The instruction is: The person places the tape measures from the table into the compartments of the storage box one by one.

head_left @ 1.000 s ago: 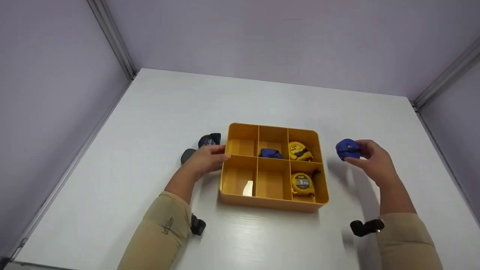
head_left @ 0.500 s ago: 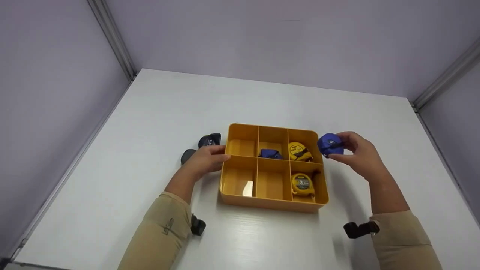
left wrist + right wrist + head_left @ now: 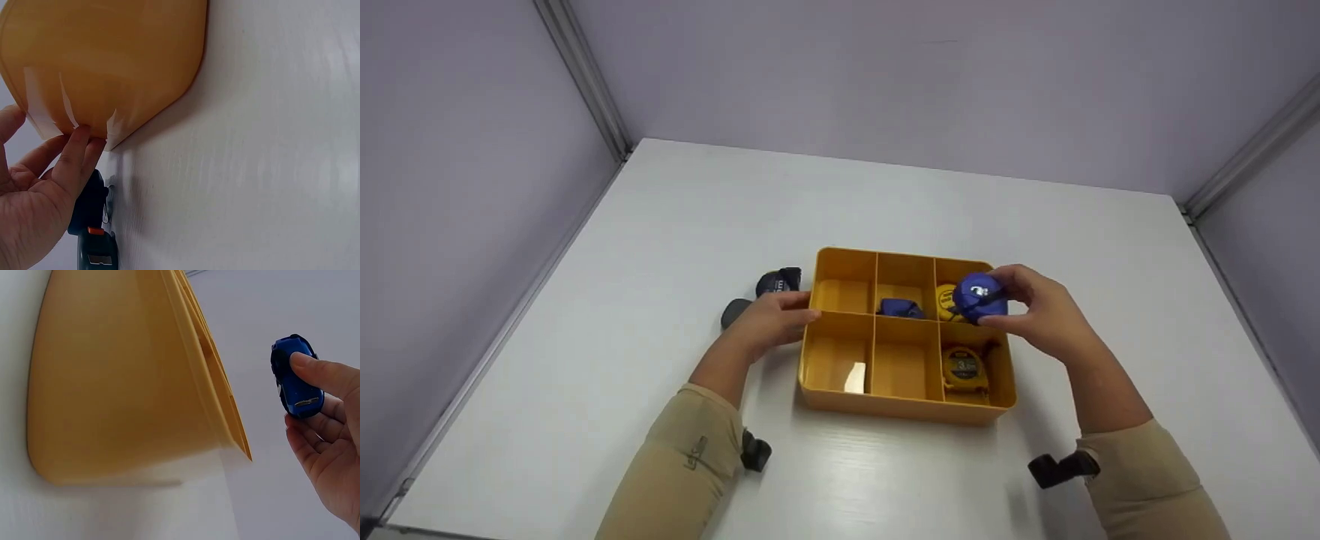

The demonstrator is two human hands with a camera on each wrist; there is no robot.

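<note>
A yellow tray [image 3: 905,412] with six compartments sits mid-table. My right hand [image 3: 1039,313] pinches a blue tape measure [image 3: 979,297] [image 3: 294,377] above the tray's far right compartment, partly covering a yellow tape measure [image 3: 946,301] there. Another yellow tape measure [image 3: 964,369] lies in the near right compartment, and a second blue one [image 3: 900,307] sits in the far middle one. With straight fingers my left hand [image 3: 771,321] [image 3: 34,197] rests against the tray's left wall [image 3: 107,62].
Two dark tape measures [image 3: 778,281] [image 3: 734,310] lie on the white table [image 3: 885,202] just left of my left hand; one of them [image 3: 94,233] shows in the left wrist view. Purple walls close the table at the back and both sides.
My right hand has carried the blue tape measure leftward from beside the tray to above its far right compartment. The left hand has stayed on the tray's left wall.
</note>
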